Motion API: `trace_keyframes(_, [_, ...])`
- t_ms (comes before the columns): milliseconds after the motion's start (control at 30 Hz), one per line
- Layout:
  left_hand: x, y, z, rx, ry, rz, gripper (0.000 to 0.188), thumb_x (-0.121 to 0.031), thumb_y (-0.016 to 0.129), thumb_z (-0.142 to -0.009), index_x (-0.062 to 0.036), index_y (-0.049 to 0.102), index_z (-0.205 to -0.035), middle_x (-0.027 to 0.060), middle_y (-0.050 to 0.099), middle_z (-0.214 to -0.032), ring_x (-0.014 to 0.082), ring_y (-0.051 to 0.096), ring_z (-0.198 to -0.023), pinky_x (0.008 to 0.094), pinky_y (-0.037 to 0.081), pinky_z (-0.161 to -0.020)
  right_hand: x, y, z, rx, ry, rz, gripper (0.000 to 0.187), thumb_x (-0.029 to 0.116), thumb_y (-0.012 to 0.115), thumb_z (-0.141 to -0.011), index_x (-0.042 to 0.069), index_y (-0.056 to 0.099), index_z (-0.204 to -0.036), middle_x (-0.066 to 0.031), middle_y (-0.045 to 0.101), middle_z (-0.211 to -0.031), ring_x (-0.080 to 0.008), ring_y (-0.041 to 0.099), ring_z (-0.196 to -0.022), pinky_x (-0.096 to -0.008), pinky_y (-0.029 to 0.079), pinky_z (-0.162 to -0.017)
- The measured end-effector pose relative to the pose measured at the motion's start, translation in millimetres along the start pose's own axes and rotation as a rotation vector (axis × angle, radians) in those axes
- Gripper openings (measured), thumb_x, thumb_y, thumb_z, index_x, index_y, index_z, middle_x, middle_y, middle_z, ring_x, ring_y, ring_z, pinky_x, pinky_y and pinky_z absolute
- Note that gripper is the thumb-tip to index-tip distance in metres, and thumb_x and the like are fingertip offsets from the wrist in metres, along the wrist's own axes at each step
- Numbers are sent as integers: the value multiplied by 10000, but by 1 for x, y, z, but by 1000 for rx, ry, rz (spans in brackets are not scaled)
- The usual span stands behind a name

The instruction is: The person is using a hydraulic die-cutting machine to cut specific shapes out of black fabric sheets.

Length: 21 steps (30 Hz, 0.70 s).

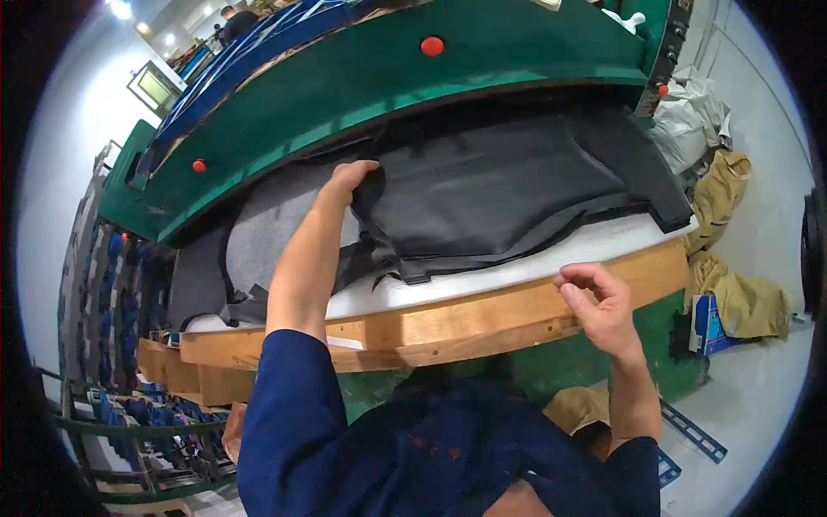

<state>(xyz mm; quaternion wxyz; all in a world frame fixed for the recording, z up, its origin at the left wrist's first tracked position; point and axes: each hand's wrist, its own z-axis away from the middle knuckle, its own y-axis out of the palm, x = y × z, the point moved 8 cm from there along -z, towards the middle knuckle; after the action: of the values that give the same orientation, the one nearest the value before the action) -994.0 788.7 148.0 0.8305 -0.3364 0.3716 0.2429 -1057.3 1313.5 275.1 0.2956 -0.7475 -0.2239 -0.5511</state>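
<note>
A large black leather-like sheet with cut-out edges lies across a white board on the press bed. My left hand reaches far over the bed, its fingers bent over the sheet's left edge, which looks folded under them. The fingertips are partly hidden. Beneath my left forearm lies a grey, felt-like area bordered by black material. My right hand hovers above the wooden front edge, apart from the sheet. Its fingers are curled towards the thumb and nothing shows in them.
The press's green beam spans the far side, carrying red buttons. White plastic bags and tan sacks stand on the right, beside a blue box. At left is a rack of dark pieces. A person is far behind.
</note>
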Motion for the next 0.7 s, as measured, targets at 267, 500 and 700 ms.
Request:
trace_keyframes(267, [-33, 30, 47, 374, 2, 251, 245, -270, 711, -855, -63, 690, -985, 52, 718, -959, 196, 672, -862, 338, 530, -846, 14, 9, -22, 28, -31, 193, 169, 39, 665, -887, -12, 652, -1048, -80, 703, -944, -148, 660, -856, -278, 525, -797])
trace_keyframes(500, [-24, 20, 60, 474, 69, 454, 305, -328, 710, -861, -100, 669, -1060, 50, 688, -1073, 211, 642, -948, 389, 522, -820, 34, 118, -86, 135, -199, 424, 316, 63, 712, -830, -3, 625, -1126, -118, 666, -1029, -192, 653, -916, -300, 524, -830])
trace_keyframes(700, [-17, 35, 58, 707, 81, 707, 328, -356, 701, -871, -105, 646, -1076, 51, 652, -1085, 206, 629, -994, 410, 540, -799, 8, 219, -152, 0, -126, 635, 684, 298, 766, -767, -17, 496, -1311, -207, 561, -1256, -341, 589, -1117, -395, 487, -934])
